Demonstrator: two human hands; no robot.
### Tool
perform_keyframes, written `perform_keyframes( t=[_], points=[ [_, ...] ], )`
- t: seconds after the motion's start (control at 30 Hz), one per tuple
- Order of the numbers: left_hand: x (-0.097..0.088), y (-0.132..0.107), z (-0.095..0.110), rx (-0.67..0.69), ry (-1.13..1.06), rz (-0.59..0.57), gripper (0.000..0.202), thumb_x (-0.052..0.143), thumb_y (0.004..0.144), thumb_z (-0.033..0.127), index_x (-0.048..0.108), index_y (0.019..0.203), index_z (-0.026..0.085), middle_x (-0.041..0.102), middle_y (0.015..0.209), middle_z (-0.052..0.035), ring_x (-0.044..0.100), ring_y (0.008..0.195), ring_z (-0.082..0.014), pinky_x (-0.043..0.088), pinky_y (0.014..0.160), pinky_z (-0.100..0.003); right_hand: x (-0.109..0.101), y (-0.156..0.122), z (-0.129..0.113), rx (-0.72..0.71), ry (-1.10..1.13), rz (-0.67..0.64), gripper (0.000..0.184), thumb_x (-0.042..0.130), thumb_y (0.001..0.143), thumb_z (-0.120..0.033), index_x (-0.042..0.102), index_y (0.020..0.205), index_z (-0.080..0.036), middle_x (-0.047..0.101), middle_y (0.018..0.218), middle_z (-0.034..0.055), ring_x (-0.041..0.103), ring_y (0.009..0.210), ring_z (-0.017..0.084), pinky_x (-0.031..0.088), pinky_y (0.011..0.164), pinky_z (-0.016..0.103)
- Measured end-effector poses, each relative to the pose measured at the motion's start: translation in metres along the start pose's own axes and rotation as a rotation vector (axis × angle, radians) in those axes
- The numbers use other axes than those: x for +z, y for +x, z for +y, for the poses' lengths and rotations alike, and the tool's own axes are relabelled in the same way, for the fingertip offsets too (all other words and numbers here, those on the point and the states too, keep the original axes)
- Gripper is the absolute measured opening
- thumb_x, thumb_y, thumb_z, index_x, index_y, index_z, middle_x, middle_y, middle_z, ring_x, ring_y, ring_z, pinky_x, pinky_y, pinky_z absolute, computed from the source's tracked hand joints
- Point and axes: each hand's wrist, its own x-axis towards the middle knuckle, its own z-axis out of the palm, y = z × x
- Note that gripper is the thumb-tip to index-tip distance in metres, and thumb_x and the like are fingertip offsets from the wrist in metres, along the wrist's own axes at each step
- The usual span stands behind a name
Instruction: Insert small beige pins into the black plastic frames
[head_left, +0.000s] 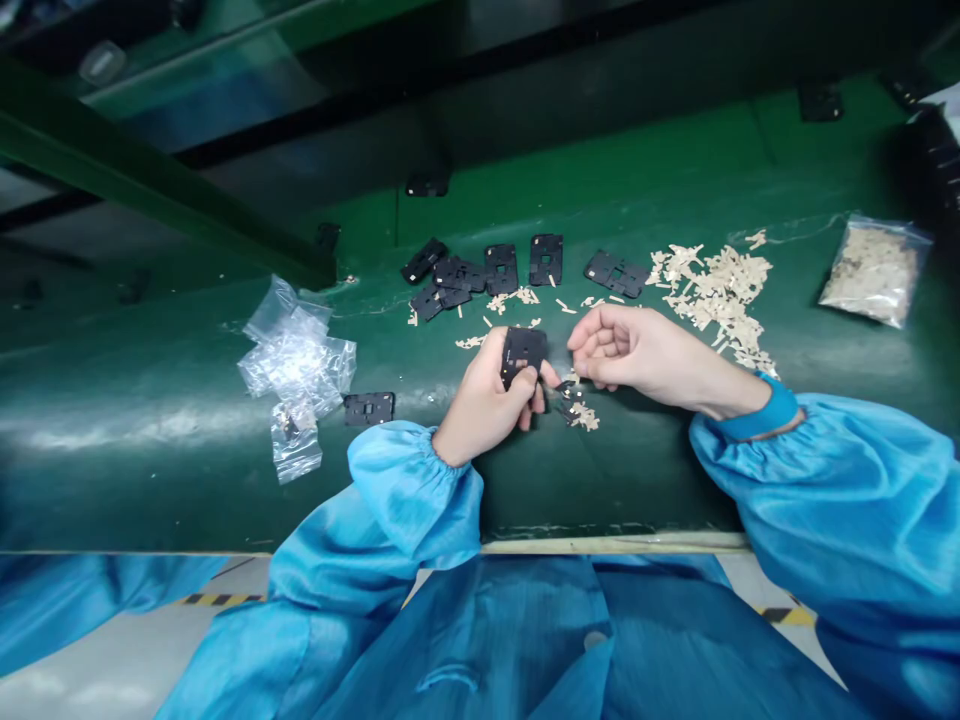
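Observation:
My left hand (487, 395) grips a flat black plastic plate (524, 346) with small cut-outs, thumb across its lower edge. To its right, my right hand (619, 345) has its fingers curled and the thumb close to the index fingertip; whatever may be pinched there is too small to make out. Below the right fingertips lies a small pile of black and beige bits (577, 408). Loose beige strips (514, 298) are scattered just beyond both hands. Several similar black plates (500, 268) lie in a row behind them.
A large heap of beige pieces (724, 290) spreads at the right, with a filled clear bag (874, 272) beyond it. Crumpled clear bags (296, 350) and a single black plate (369, 408) lie at the left. A green metal post (172, 200) slants in at upper left.

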Motion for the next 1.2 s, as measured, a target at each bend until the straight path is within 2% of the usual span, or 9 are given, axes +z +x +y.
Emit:
perform_keyframes(
  t=[0.1,0.27,0.4,0.5,0.57,0.67,0.8,1.0,1.2],
  points=[
    [0.002,0.000,-0.004,0.059,0.093,0.053,0.029,0.068,0.088,0.030,0.047,0.106,0.021,0.070,0.088,0.0011,0.054,0.053,-0.0060,0.044,0.048,-0.019,0.001,0.000,0.001,-0.006,0.018,-0.002,0.027,0.073,0.070,-0.006,0.064,0.093,-0.017,0.068,0.074,-0.0002,0.059,0.062,0.009,0.050,0.056,0.020],
    [0.002,0.001,-0.008,0.128,0.248,0.098,0.034,0.079,0.079,0.027,0.053,0.100,0.020,0.070,0.087,-0.0003,0.064,0.071,-0.0119,0.051,0.067,-0.025,0.000,0.000,0.001,-0.018,0.016,0.003,0.028,0.075,0.071,-0.006,0.064,0.094,-0.017,0.068,0.074,-0.0001,0.060,0.062,0.009,0.051,0.056,0.020],
    [0.001,-0.002,-0.005,0.119,0.232,0.004,0.039,0.084,0.075,0.023,0.055,0.100,0.020,0.072,0.084,0.0000,0.068,0.075,-0.0143,0.054,0.074,-0.027,-0.005,0.000,0.000,-0.037,-0.024,0.074,0.026,0.076,0.074,-0.008,0.065,0.096,-0.017,0.069,0.076,0.0014,0.062,0.063,0.010,0.051,0.055,0.021],
    [0.001,-0.006,-0.001,0.051,0.141,-0.120,0.043,0.086,0.074,0.027,0.055,0.103,0.020,0.076,0.085,-0.0007,0.067,0.068,-0.0128,0.053,0.062,-0.023,-0.007,0.001,0.002,-0.044,-0.033,0.056,0.026,0.079,0.075,-0.011,0.066,0.097,-0.017,0.069,0.076,0.0014,0.062,0.064,0.011,0.052,0.056,0.022],
    [0.000,-0.007,0.002,0.012,0.147,-0.154,0.036,0.081,0.081,0.032,0.054,0.100,0.020,0.078,0.087,-0.0022,0.061,0.057,-0.0098,0.048,0.051,-0.021,-0.008,0.001,0.004,-0.052,-0.026,0.037,0.026,0.079,0.076,-0.014,0.065,0.098,-0.018,0.068,0.076,0.0008,0.061,0.063,0.010,0.051,0.056,0.022],
    [0.000,-0.005,0.004,0.027,0.182,-0.053,0.024,0.073,0.088,0.032,0.053,0.095,0.020,0.077,0.087,-0.0023,0.053,0.048,-0.0065,0.044,0.046,-0.021,-0.006,0.001,0.006,-0.063,-0.015,0.031,0.025,0.078,0.078,-0.016,0.064,0.099,-0.018,0.068,0.077,0.0005,0.060,0.063,0.010,0.050,0.057,0.022],
    [0.003,0.002,0.004,0.064,0.120,0.155,0.028,0.078,0.080,0.027,0.055,0.093,0.019,0.073,0.087,0.0001,0.054,0.049,-0.0056,0.045,0.045,-0.020,0.003,0.001,0.006,-0.106,-0.029,0.073,0.025,0.079,0.076,-0.018,0.063,0.095,-0.017,0.067,0.078,0.0005,0.060,0.067,0.010,0.051,0.062,0.023],
    [0.005,0.005,0.002,0.063,0.125,0.204,0.024,0.076,0.077,0.022,0.055,0.089,0.020,0.065,0.073,0.0040,0.049,0.046,-0.0055,0.040,0.043,-0.020,0.015,-0.001,0.003,-0.126,-0.070,0.107,0.027,0.080,0.077,-0.024,0.062,0.097,-0.018,0.067,0.080,0.0012,0.060,0.069,0.012,0.052,0.065,0.026],
    [0.002,0.004,0.000,0.071,0.141,0.207,0.025,0.075,0.075,0.021,0.055,0.090,0.019,0.067,0.078,0.0025,0.051,0.052,-0.0062,0.043,0.049,-0.020,0.011,-0.003,0.003,-0.074,-0.202,0.008,0.021,0.076,0.083,-0.035,0.069,0.085,-0.016,0.063,0.071,0.0006,0.052,0.062,0.010,0.044,0.056,0.025]
  ],
)
